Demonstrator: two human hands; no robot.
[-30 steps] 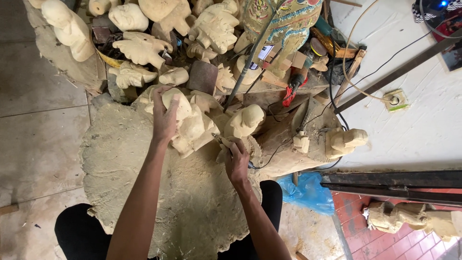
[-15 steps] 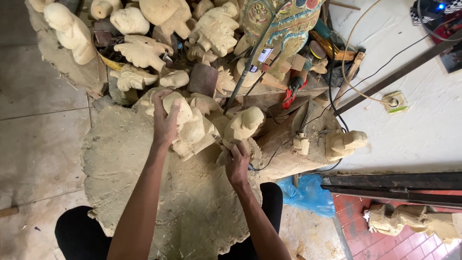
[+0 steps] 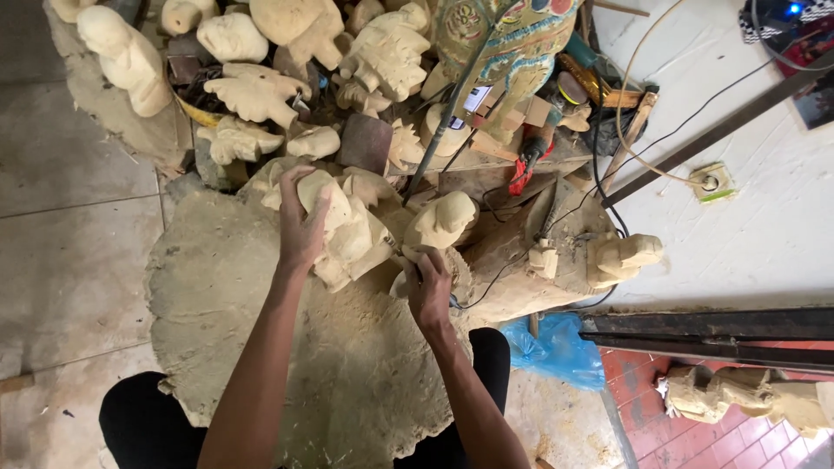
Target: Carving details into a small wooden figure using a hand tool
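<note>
My left hand (image 3: 302, 227) grips the top of a pale, unpainted wooden carving (image 3: 352, 230) that rests on a dust-covered sack or mat (image 3: 234, 321). Just to its right, my right hand (image 3: 429, 288) is closed around a small carving tool whose tip touches the carving's lower right side; the tool is mostly hidden by the fingers. A second rough carved figure (image 3: 441, 221) stands right above my right hand. My knees in black trousers (image 3: 139, 417) frame the bottom of the view.
Many unpainted wooden figures (image 3: 261, 91) are piled at the top. A painted carving (image 3: 512, 43), red-handled tools (image 3: 527, 161) and cables lie behind. A small carved figure (image 3: 621, 256) sits at right, another figure (image 3: 738, 395) on red tiles, a blue plastic bag (image 3: 556, 347) nearby.
Both hands stay on the carving; the right hand has shifted very slightly at the carving's lower side. Nothing else has moved.
</note>
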